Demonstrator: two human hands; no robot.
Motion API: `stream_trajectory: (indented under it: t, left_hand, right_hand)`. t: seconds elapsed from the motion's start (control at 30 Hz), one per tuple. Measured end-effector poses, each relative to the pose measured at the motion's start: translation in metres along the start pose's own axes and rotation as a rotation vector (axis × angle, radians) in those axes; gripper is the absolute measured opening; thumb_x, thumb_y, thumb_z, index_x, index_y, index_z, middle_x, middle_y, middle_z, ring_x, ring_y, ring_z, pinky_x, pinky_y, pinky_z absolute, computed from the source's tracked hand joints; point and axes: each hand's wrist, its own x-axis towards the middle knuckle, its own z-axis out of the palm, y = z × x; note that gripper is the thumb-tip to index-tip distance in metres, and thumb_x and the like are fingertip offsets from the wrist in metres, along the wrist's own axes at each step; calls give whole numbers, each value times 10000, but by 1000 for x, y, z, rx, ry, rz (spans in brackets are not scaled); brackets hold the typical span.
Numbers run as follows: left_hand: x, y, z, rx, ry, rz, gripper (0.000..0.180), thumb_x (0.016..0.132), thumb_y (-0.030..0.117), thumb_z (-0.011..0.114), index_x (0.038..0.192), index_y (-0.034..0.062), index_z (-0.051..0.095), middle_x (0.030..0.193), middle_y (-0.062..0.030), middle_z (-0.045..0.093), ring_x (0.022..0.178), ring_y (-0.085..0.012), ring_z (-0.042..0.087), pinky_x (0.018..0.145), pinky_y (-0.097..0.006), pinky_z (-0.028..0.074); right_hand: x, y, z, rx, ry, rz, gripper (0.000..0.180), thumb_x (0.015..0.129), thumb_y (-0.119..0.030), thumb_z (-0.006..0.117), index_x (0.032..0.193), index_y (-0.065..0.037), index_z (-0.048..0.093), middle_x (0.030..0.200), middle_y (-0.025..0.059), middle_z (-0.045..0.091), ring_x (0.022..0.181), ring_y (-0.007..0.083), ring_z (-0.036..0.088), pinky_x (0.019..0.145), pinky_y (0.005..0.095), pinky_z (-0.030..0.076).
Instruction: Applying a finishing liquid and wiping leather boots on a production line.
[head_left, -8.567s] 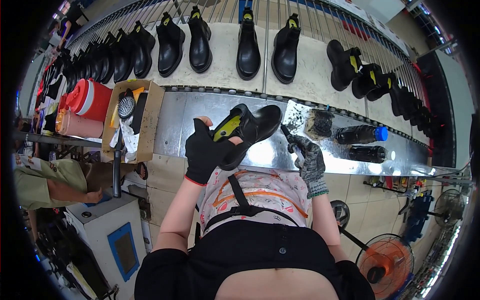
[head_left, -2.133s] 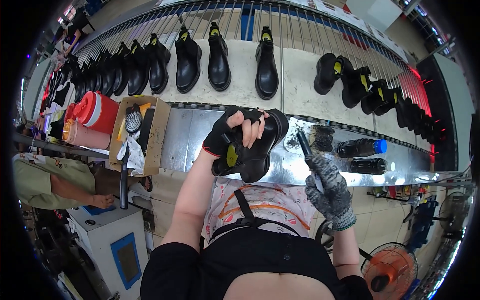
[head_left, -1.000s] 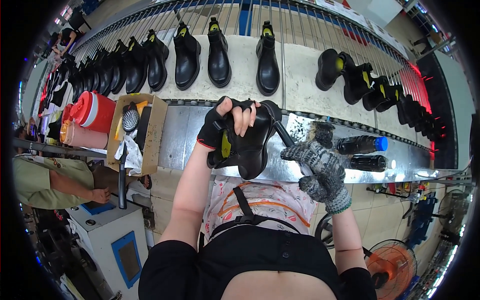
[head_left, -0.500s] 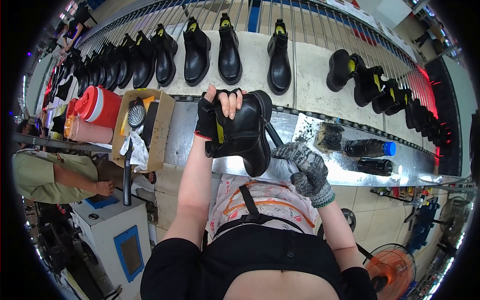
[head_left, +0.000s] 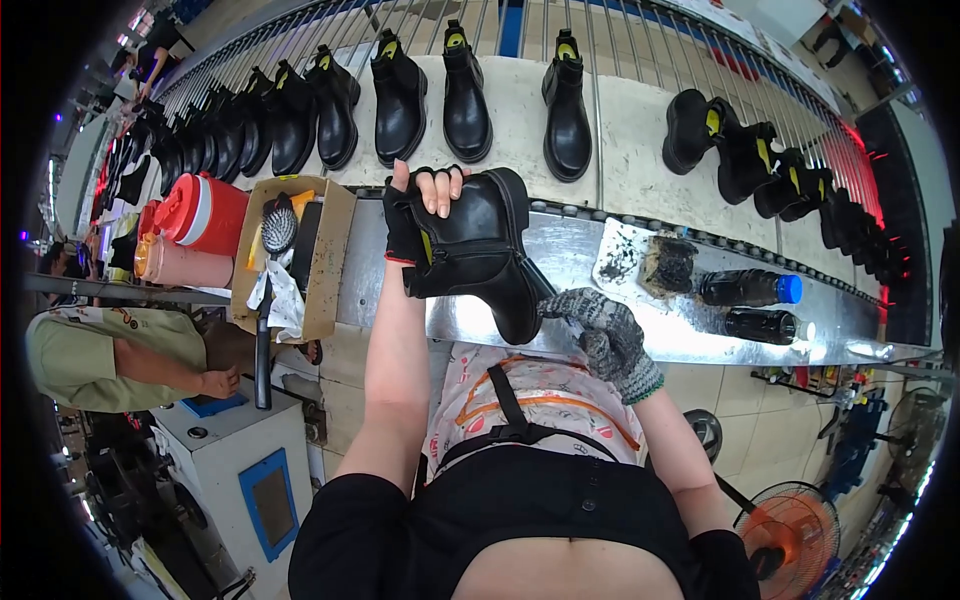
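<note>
My left hand (head_left: 425, 205), in a black fingerless glove, grips a black ankle boot (head_left: 475, 240) by its shaft. The boot lies tilted over the metal ledge, with the side of its sole turned to the right and its toe pointing toward me. A grey knitted glove covers my right hand (head_left: 612, 340), whose fingers are closed around a slim black tool (head_left: 538, 282). That tool reaches up to the boot's sole edge; its working end is too small to make out. Right of the boot, a dark stained sponge (head_left: 668, 265) rests on a smeared white sheet (head_left: 615, 258).
Two bottles of dark liquid, one blue-capped (head_left: 750, 289) and one white-capped (head_left: 765, 325), lie on the metal ledge (head_left: 385, 270). Black boots (head_left: 567, 115) line the conveyor beyond. At left stand a cardboard box (head_left: 325, 265) with a hairbrush (head_left: 278, 228), a red jug (head_left: 215, 220) and a co-worker (head_left: 150, 360).
The boot has shifted slightly left and up with my left hand, its toe swinging a little. My right hand and the tool stay close to its sole edge.
</note>
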Motion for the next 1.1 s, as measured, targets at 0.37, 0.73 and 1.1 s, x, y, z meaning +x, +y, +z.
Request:
stream_trajectory:
  t: [0.37,0.73,1.1]
  left_hand:
    - [0,2,-25,-39,41,27,648,998,420,189,527,90,489,545,-54,485,762,-196,461,966,-345,326]
    - [10,-1,-56,98,262,-11,674,994,426,210,558,36,545,559,-102,520,713,-237,489,870,-328,365]
    - [23,-56,-76,1059,490,299,510,898,514,477,856,16,580,751,-119,620,730,-270,615,645,-346,469]
  right_hand:
    - [-13,4,-14,219,-102,138,288,852,-66,453,1071,-64,640,1034,117,654,959,276,614,881,322,459]
    - [-48,18,-8,328,-59,302,355,934,-263,436,1150,-36,604,1041,116,660,971,198,626,830,316,488]
    - [-70,56,19,1414,391,840,383,957,-247,425,1179,48,531,972,215,629,588,99,564,453,163,449]
